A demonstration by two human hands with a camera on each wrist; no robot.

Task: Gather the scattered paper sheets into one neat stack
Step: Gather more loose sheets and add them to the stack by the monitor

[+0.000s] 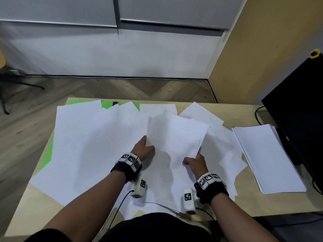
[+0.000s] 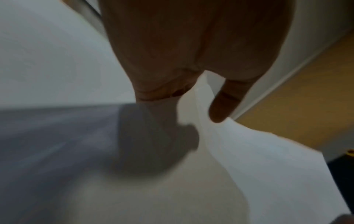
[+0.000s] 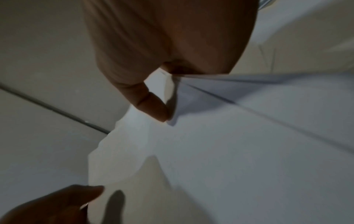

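Both hands hold a small bundle of white sheets (image 1: pixel 176 135) lifted above the table's middle. My left hand (image 1: pixel 145 147) grips its left edge, thumb on top; in the left wrist view the thumb (image 2: pixel 222 106) lies on the bundle (image 2: pixel 258 159). My right hand (image 1: pixel 194 160) pinches the near right corner; the right wrist view shows the thumb (image 3: pixel 153 109) pressed on the sheets (image 3: pixel 239 144). Several loose white sheets (image 1: pixel 90 144) lie spread over the table. A neat stack of sheets (image 1: pixel 267 156) rests at the right.
The wooden table (image 1: pixel 40 206) has a green mat (image 1: pixel 47 154) showing under the loose sheets. A black monitor (image 1: pixel 300 109) stands at the right edge beside the stack, with cables. Beyond the table's far edge is wood floor (image 1: pixel 113 88).
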